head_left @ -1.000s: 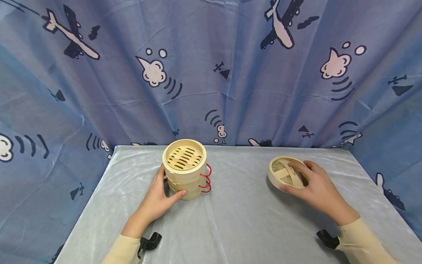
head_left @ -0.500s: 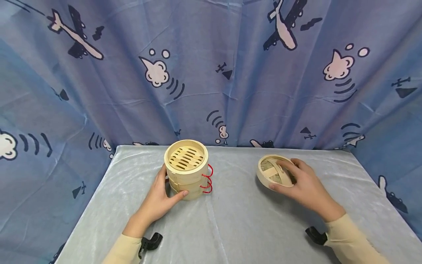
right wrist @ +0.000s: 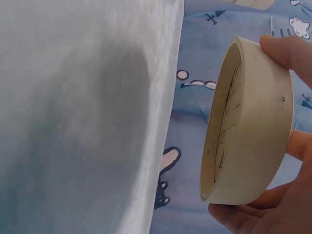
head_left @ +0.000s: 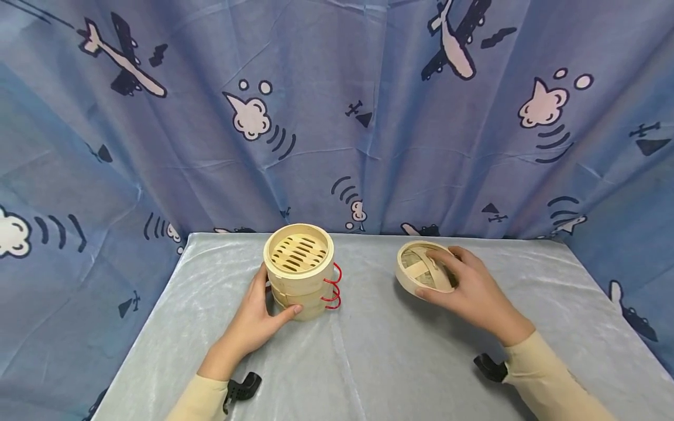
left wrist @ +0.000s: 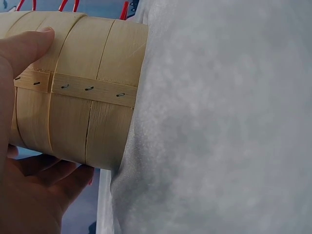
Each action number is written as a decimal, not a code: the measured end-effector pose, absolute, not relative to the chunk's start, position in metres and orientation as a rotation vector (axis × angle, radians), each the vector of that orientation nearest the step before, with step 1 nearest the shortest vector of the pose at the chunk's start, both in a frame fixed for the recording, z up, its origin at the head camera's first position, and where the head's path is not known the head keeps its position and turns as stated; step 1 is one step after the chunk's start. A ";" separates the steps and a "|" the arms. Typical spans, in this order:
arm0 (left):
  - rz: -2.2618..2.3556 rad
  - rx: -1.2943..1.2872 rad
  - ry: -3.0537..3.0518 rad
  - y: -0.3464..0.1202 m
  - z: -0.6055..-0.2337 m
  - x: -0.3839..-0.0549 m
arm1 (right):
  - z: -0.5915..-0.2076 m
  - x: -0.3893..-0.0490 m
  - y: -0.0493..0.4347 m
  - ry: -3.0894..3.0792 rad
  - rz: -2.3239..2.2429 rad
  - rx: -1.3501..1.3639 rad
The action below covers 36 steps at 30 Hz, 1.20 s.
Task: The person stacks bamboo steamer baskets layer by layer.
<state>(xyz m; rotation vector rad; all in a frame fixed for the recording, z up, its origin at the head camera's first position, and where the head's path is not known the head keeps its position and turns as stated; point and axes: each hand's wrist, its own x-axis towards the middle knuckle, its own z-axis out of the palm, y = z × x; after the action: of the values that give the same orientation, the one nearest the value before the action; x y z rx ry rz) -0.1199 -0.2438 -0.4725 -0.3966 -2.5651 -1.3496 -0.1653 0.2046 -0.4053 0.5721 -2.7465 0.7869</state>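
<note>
A round bamboo steamer (head_left: pixel 302 283) of stacked tiers stands on the cloth-covered table, left of centre. Its lidless top shows a slotted floor, and red loops stick out from its right side. My left hand (head_left: pixel 248 327) holds it from the left, thumb across the front and the other fingers behind. In the left wrist view, the steamer's stapled side (left wrist: pixel 92 87) lies between thumb and fingers. My right hand (head_left: pixel 474 295) grips a woven bamboo steamer lid (head_left: pixel 418 272) by its rim. The right wrist view shows that lid (right wrist: pixel 258 122) raised off the table, its hollow underside facing the cloth.
The table (head_left: pixel 368 351) wears a pale grey velvety cloth. Behind it and at both sides hangs a blue curtain (head_left: pixel 316 128) printed with planes and clouds. Each wrist carries a black strapped device, one by the left sleeve (head_left: pixel 244 386) and one by the right.
My right hand has carried the lid leftward, closer to the steamer. The left hand keeps its hold on the steamer, which stays in place, while the head view shifts slightly.
</note>
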 end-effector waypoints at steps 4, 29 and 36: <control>-1.371 -0.386 -2.559 -0.245 -0.474 -0.118 | -0.398 -0.170 0.193 -2.737 0.787 0.613; -1.356 -0.384 -2.576 -0.247 -0.473 -0.119 | -0.340 -0.187 0.119 -2.642 0.836 0.801; -1.349 -0.397 -2.571 -0.245 -0.474 -0.121 | -0.334 -0.188 0.110 -2.634 0.836 0.812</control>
<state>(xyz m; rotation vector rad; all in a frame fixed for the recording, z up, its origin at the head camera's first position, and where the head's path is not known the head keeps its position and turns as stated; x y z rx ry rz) -0.1211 -0.2451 -0.4740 -0.3971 -2.5711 -1.3494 -0.1876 0.1104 -0.3341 0.8120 -2.6343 0.8358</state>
